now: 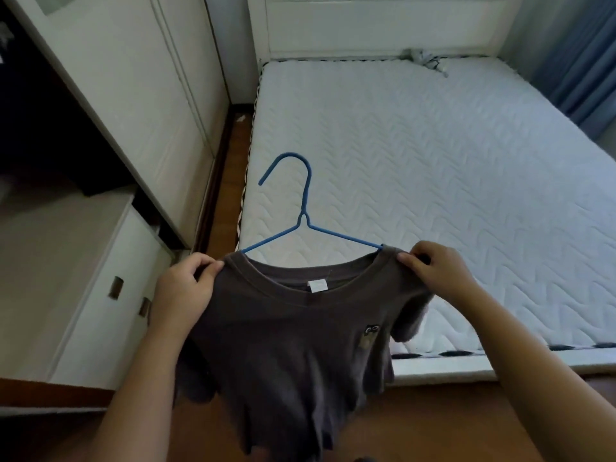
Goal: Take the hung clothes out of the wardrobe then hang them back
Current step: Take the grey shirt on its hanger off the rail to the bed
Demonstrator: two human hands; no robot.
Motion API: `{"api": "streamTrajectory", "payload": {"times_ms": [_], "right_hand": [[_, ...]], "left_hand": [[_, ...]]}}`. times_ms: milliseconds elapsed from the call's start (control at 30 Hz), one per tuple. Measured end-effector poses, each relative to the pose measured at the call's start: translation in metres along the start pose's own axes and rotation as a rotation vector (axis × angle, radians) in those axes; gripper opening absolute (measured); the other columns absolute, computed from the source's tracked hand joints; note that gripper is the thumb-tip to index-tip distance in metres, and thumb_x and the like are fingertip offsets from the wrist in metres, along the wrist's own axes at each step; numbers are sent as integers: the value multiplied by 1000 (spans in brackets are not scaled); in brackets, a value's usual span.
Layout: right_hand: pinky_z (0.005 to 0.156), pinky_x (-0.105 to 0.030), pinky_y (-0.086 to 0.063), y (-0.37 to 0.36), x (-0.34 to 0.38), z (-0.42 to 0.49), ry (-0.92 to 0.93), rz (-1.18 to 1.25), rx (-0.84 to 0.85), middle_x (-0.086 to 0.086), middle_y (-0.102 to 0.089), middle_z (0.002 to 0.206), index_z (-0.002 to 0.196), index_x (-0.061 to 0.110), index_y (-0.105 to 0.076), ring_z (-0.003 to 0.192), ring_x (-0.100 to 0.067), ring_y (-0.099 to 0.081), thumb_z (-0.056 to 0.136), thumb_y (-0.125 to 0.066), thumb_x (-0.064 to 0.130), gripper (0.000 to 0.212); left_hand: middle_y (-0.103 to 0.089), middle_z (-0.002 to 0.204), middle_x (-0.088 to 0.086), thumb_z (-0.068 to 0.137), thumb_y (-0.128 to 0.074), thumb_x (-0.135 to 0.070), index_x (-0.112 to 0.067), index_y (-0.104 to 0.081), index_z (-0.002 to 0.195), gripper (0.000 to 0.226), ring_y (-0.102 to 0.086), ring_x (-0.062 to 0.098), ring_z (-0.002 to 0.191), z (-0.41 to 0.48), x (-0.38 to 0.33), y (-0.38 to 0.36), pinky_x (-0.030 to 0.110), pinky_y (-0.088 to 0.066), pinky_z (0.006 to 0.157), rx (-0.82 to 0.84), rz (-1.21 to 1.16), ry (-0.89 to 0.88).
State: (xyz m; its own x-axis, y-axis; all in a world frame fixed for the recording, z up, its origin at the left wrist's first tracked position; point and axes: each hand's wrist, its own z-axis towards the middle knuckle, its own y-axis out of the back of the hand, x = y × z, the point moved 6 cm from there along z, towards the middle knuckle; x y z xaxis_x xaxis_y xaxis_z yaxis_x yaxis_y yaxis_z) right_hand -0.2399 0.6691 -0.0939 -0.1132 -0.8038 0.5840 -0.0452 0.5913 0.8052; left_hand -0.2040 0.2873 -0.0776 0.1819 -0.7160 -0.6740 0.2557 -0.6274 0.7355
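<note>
Your left grip [181, 288] and right grip [436, 271] each pinch one shoulder of the dark grey T-shirt [293, 345], fingers curled onto the cloth beside the collar. The shirt hangs between you and the bed [433, 161], with the blue wire hanger [301, 208] threaded through its collar. Expect it to be light, soft and floppy. The thin hanger looks slippery, so take the hook, or both shoulders together. The wardrobe [116, 95] stands at your left.
</note>
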Motion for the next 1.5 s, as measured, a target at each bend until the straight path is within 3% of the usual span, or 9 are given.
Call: {"api": "streamTrajectory", "payload": {"times_ms": [267,400,667,767,933,1067,1167,1300,1500], "right_hand": [[59,-30,-39,-25,0,125,-8,14,130,0,-58,72,79,12,-59,72,-18,-53,88,-52,41,31],[66,-32,-38,-42,-9,186,-1,5,162,-4,-58,78,81,11,-57,77,-23,-53,90,-51,34,26],[71,-30,-33,-117,-50,290,-59,-66,221,-8,-55,91,87,10,-53,88,-28,-52,93,-44,16,12],[72,-31,-34,-155,-76,331,-94,-82,214,-13,-60,99,87,10,-54,84,-23,-47,93,-44,15,12],[78,-36,-41,-229,-124,385,-185,-76,196,-15,-62,102,86,13,-57,97,-32,-54,91,-48,17,11],[78,-35,-42,-281,-163,411,-245,-57,186,-12,-62,97,86,15,-60,95,-31,-55,90,-52,20,10],[74,-30,-36,-312,-185,423,-280,-31,198,-6,-54,90,86,15,-60,88,-26,-51,89,-53,21,9],[73,-25,-29,-335,-203,429,-277,16,160,-6,-47,88,83,12,-56,83,-23,-46,87,-57,16,5],[72,-26,-30,-337,-210,433,-272,49,132,-6,-50,86,77,14,-52,80,-22,-46,83,-62,16,12]], "left_hand": [[-62,77,7,90,-50,-34,-14,-60,85,24,-56,26,75,105,-5,-38,37,-46,65,40,143,57],[-61,72,8,88,-48,-43,-12,-57,79,33,-56,27,72,157,7,-67,33,-41,59,69,245,130],[-56,81,5,93,-44,-26,-16,-48,80,17,-54,27,80,264,61,-169,32,-37,65,281,316,181],[-60,89,10,93,-44,-21,-13,-53,85,14,-54,29,85,301,89,-218,32,-36,68,287,330,155],[-65,101,13,92,-46,-24,-13,-58,92,17,-56,36,96,350,153,-303,38,-41,80,275,358,189],[-66,100,16,91,-50,-23,-17,-54,79,13,-57,35,95,372,208,-364,40,-44,85,318,290,270],[-65,101,12,90,-50,-28,-17,-58,84,15,-56,34,98,376,237,-397,40,-42,88,337,332,313],[-62,92,4,87,-53,-35,-19,-55,82,17,-57,30,94,375,259,-416,37,-43,81,260,295,380],[-61,87,0,84,-60,-31,-13,-59,86,19,-58,25,89,374,269,-416,38,-45,82,230,158,359]]}}
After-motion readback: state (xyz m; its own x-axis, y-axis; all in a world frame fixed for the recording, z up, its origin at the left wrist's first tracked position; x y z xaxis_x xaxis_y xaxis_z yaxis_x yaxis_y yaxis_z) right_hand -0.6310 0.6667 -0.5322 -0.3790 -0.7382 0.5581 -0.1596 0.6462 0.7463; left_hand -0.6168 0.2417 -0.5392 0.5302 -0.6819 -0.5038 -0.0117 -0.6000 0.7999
